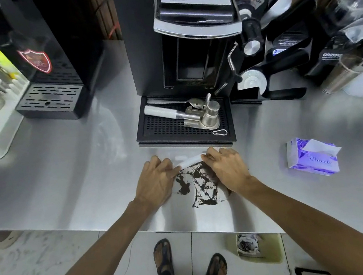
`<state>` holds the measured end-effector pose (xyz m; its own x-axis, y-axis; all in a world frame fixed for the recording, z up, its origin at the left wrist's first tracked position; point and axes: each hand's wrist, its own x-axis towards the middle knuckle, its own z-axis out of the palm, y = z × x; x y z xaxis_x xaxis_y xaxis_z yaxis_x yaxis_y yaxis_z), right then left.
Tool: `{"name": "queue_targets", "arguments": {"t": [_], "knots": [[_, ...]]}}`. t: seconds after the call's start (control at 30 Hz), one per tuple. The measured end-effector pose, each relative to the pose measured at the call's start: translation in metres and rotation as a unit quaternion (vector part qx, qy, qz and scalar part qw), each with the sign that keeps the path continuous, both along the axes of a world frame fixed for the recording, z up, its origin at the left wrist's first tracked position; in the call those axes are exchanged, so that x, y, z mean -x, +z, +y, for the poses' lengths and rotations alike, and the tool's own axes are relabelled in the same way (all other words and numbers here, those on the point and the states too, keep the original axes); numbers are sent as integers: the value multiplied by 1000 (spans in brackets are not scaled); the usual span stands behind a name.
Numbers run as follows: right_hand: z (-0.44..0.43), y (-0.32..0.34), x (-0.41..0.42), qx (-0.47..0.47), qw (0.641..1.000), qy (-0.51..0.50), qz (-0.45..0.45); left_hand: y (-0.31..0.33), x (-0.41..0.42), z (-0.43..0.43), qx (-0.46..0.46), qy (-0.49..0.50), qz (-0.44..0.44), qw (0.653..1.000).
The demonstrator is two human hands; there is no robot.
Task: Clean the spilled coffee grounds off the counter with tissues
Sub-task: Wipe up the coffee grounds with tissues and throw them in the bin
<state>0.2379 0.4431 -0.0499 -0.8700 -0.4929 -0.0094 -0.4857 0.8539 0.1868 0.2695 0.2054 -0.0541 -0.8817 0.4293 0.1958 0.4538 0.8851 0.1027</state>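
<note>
While the left hand (156, 181) and right hand (227, 168) each pinch an end of the tissue (190, 160), lots of grounds (199, 181) lie on the counter (64, 178) between them. A dirty wad (247, 244) in the bin (275, 249) hints some is done.

The bench (64, 178) is brushed silver. The coffee grounds (199, 179) are dark brown, almost black, in streaks. The tissue (191, 160) is white. The tissue pack (306, 161) is purple and white. The coffee machine (143, 48) is black with silver trim; its drip tray (162, 126) is black, dotted with holes.
</note>
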Motion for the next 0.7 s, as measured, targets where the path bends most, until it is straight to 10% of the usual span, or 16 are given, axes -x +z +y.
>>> {"name": "queue_targets", "arguments": {"t": [0.7], "knots": [[-42, 24, 24, 14, 990, 126, -68, -30, -58, 6, -70, 220, -30, 973]]}}
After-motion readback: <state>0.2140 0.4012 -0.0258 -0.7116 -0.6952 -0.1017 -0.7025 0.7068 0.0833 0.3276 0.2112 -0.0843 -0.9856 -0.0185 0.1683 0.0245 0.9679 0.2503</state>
